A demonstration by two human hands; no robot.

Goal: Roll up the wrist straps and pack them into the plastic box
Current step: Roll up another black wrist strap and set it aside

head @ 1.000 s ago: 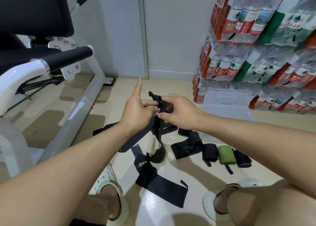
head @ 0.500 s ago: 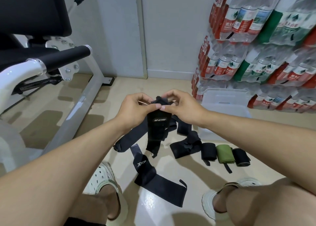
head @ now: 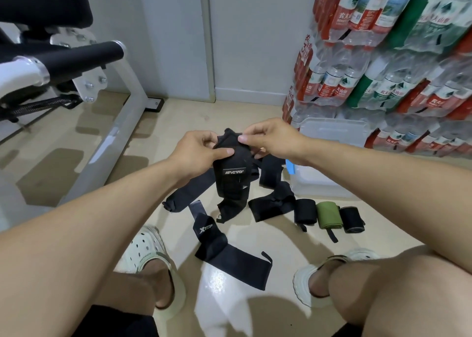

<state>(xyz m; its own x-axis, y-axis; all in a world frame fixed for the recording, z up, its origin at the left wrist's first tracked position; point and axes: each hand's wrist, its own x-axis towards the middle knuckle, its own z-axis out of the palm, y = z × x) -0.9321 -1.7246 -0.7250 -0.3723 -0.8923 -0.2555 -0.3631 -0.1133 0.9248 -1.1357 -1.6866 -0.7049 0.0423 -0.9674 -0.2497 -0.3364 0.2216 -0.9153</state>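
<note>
Tiled floor (head: 255, 112); both hands (head: 196, 150) gripping strap (head: 231, 181)

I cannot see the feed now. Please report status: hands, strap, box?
Both hands, left hand and right hand, pinch the black strap at its top. Three rolled straps on floor. Plastic box behind, nothing in the way.

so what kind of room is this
Probably a home gym corner or storeroom: a white exercise machine with a padded black bar, shrink-wrapped packs of bottled water stacked against the wall, and a tiled floor.
</note>
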